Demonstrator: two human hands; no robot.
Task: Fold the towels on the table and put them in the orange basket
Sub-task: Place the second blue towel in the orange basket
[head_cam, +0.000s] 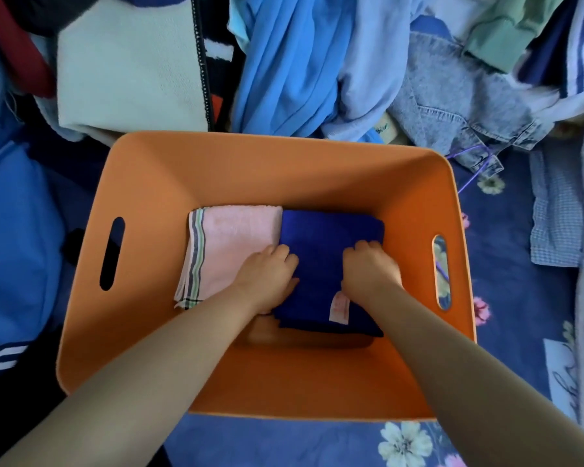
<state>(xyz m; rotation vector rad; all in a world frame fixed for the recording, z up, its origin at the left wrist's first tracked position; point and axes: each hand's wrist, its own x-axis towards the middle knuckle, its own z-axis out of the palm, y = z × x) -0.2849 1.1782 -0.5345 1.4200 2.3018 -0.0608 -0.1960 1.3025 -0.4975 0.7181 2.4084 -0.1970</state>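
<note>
Basket: we see an orange plastic basket [142, 183] holding two towels.
Towels: folded pink terry towel [236, 237] left, folded dark-blue towel [324, 237] right, touching.
Hands: our left hand [268, 276] and right hand [368, 269], apart, grip the dark-blue towel.

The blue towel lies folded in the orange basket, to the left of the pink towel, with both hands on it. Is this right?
Not quite. In the head view the blue towel lies right of the pink towel, not left. It is folded inside the orange basket, with the left hand and right hand on it.
</note>
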